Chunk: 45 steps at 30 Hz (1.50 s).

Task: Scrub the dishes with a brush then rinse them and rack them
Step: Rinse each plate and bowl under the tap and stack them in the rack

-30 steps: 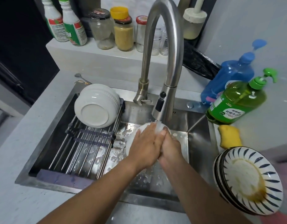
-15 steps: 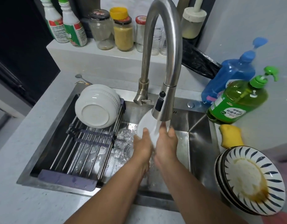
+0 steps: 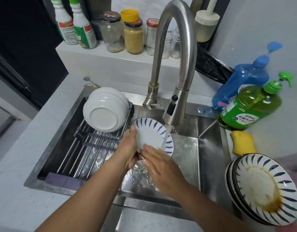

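Observation:
A white plate with blue leaf marks (image 3: 151, 131) is tilted up under the running tap (image 3: 173, 113), its face toward me. My left hand (image 3: 127, 148) grips its left rim, thumb on the face. My right hand (image 3: 159, 163), wet, lies with straight fingers against the plate's lower edge. A stack of white bowls (image 3: 104, 109) lies upside down on the roll-up rack (image 3: 87, 148) over the sink's left half. Several dirty striped plates (image 3: 263, 188) are stacked on the counter at the right. No brush shows.
The steel sink (image 3: 209, 148) is wet with foam flecks. A yellow sponge (image 3: 241, 142), a green soap bottle (image 3: 251, 108) and a blue bottle (image 3: 241, 82) stand on the right counter. Jars and bottles line the back ledge (image 3: 111, 59).
The plate has turned and lifted so its patterned face shows. My left hand moved to its left rim and my right hand slid down to its lower edge.

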Each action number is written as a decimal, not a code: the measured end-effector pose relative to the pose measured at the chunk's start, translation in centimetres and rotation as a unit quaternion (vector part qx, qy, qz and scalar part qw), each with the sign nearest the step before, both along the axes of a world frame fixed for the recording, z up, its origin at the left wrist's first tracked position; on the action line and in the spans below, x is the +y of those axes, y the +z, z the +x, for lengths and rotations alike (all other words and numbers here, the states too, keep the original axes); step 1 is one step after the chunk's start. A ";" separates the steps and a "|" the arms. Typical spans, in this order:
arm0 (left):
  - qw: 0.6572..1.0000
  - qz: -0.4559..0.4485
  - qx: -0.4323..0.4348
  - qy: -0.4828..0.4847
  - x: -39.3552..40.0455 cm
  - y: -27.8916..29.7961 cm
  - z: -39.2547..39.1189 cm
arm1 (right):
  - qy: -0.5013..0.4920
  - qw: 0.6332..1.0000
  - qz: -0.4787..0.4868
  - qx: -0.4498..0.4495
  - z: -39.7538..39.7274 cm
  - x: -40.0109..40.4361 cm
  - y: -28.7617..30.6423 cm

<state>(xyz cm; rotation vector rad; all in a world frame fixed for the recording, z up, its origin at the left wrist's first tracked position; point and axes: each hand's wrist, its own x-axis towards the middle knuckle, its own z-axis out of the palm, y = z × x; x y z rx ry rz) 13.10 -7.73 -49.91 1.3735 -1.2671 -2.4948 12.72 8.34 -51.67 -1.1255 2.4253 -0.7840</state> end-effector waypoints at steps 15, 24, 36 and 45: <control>0.981 0.176 0.079 -0.026 2.2 -1.5 1.5 | 0.156 0.981 0.119 -0.004 -3.8 -0.7 4.2; 0.996 0.064 0.064 0.002 0.3 -1.1 1.2 | 0.021 0.972 -0.001 0.234 -7.4 7.5 0.8; 0.984 0.014 -0.077 -0.160 -1.6 2.6 3.5 | -0.038 0.991 -0.119 0.039 -3.7 7.4 -0.5; 0.994 0.005 0.061 -0.087 -6.7 1.5 6.8 | -0.192 0.937 -0.245 -0.159 0.4 0.8 2.3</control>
